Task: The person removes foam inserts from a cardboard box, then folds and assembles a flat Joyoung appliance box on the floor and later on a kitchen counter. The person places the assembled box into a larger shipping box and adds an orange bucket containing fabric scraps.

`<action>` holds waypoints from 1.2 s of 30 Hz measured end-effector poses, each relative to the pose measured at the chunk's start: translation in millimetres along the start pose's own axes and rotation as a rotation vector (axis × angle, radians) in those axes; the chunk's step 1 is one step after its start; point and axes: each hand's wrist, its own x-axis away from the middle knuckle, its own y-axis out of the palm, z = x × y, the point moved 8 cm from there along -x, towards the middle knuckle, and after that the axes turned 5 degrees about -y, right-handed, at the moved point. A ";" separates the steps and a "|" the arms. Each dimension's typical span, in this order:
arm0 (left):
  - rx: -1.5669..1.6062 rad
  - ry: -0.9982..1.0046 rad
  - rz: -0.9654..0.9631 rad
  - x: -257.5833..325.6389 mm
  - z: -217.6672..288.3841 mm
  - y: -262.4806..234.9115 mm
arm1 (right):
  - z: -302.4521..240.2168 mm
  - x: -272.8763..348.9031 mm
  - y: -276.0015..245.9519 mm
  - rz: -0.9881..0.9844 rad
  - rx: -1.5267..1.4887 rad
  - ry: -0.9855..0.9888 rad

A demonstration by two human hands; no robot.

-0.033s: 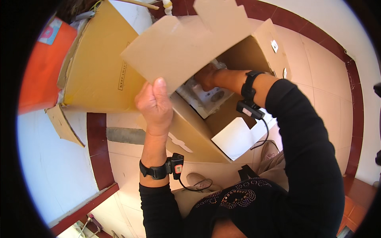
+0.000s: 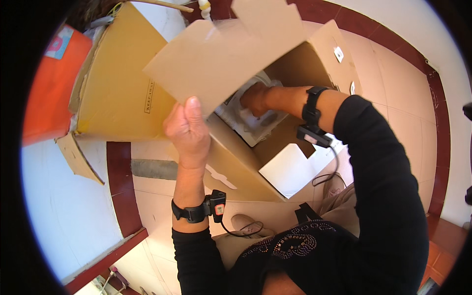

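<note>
My left hand (image 2: pixel 187 129) is closed on the lower corner of a raised brown cardboard flap (image 2: pixel 221 59), thumb pointing up. The flap belongs to an open cardboard box (image 2: pixel 241 157) in front of me. My right hand (image 2: pixel 254 98) reaches deep inside that box. It touches a flat white item in clear plastic wrap (image 2: pixel 253 130) lying within. The right fingers are mostly hidden in shadow and behind the hand, so their grip cannot be made out. Another flap with a white face (image 2: pixel 287 169) stands at the box's near right side.
A larger yellow-brown carton (image 2: pixel 123 83) stands at the left, beside an orange-red container (image 2: pixel 54 88). A loose cardboard flap (image 2: pixel 81 160) hangs below the carton. Pink floor tiles (image 2: pixel 393 132) with a dark red border surround the box. My shoes (image 2: pixel 246 223) are close to its near side.
The raised flap and my left hand have shifted slightly left. Inside the box, my right hand has moved a little over the plastic-wrapped item.
</note>
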 end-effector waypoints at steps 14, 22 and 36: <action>0.069 0.092 -0.081 0.0 6.5 24.1 | 14.1 -23.1 -38.0 0.618 0.244 -0.206; 0.063 0.115 -0.135 0.5 2.3 17.4 | 22.0 -4.5 -26.1 0.607 0.172 -0.181; 0.100 0.046 -0.177 5.4 3.7 33.0 | 28.9 -20.7 30.9 0.256 0.157 -0.211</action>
